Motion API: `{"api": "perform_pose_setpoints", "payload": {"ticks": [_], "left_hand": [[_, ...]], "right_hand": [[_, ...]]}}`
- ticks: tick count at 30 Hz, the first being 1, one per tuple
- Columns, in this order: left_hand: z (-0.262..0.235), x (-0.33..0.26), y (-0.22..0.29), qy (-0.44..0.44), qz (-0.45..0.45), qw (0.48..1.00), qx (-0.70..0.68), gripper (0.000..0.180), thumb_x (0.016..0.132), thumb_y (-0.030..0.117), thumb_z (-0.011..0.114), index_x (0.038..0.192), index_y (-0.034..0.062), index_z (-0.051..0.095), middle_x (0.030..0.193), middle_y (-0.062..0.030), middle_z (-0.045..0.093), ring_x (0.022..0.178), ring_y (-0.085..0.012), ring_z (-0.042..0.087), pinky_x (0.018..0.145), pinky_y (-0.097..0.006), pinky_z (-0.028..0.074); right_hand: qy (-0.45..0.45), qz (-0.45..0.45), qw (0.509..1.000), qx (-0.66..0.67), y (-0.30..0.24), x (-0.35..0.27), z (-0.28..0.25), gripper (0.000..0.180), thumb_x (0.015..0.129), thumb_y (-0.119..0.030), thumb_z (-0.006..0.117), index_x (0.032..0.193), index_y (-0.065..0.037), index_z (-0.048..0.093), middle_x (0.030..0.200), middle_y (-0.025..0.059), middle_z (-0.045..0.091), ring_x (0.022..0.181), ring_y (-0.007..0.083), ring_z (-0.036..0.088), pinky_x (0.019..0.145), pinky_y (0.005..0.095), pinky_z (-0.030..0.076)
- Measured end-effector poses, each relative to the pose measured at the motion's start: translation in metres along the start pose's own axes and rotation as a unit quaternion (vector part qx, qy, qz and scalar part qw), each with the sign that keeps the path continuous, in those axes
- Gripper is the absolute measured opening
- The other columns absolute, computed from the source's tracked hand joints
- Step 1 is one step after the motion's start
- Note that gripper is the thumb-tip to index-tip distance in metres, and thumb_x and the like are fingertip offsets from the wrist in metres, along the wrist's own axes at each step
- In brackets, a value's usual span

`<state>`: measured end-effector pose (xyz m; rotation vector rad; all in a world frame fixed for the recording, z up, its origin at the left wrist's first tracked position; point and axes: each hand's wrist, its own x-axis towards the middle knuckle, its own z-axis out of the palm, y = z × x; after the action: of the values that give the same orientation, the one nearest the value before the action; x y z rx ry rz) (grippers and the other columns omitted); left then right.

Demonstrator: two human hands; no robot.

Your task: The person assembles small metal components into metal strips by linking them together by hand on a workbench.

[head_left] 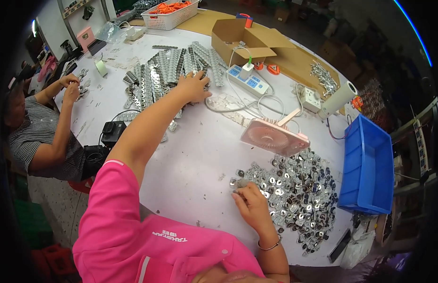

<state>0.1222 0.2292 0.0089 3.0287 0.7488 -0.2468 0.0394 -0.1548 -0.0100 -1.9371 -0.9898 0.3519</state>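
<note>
Although the right hand is curled into a narrow grip at the left edge of the pile of metal parts, I cannot tell whether it pinches one. The left hand spreads over the strips, its hold hidden. Arranging parts seems the step in hand; the next move likely calls for singling one out. Beyond the pile, a fan stands on the worktop.

Pictured: 1 heap sm. metal pcs., 1 pile metal strips, each too many to ct.; 1 pink fan, 1 blue bin, 1 white bskt., 1 open cdbd. box.
</note>
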Motion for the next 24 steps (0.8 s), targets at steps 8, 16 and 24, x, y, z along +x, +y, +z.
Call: {"api": "perform_pose_setpoints", "payload": {"ticks": [8,16,24], "left_hand": [[0.027,-0.048,-0.010,0.173,0.089,0.970,0.148,0.044,0.079,0.011,0.063,0.121,0.0125,0.051,0.129,-0.0146,0.050,0.107,-0.0311,0.059,0.086,-0.044,0.048],[0.020,-0.095,0.007,0.215,0.150,0.948,0.179,0.027,0.076,0.008,0.060,0.103,0.0085,0.059,0.110,-0.0137,0.056,0.088,-0.0296,0.063,0.061,-0.037,0.052],[0.029,-0.197,0.047,0.150,0.207,0.960,0.113,0.023,0.076,0.010,0.060,0.098,0.0055,0.059,0.109,-0.0135,0.056,0.095,-0.0328,0.060,0.066,-0.040,0.052]], "right_hand": [[-0.032,0.026,0.999,-0.016,0.001,0.003,-0.012,0.014,0.084,-0.012,0.067,0.089,0.001,0.062,0.093,0.0126,0.059,0.075,0.0299,0.061,0.065,0.0357,0.050],[-0.035,0.016,0.999,-0.015,-0.001,0.001,-0.012,0.013,0.084,-0.010,0.066,0.089,0.001,0.060,0.094,0.0121,0.058,0.075,0.0296,0.061,0.065,0.0350,0.050],[-0.001,-0.022,1.000,0.009,0.004,0.003,-0.011,0.012,0.082,-0.006,0.068,0.084,0.002,0.060,0.079,0.0093,0.052,0.060,0.0197,0.053,0.055,0.0294,0.043]]}}
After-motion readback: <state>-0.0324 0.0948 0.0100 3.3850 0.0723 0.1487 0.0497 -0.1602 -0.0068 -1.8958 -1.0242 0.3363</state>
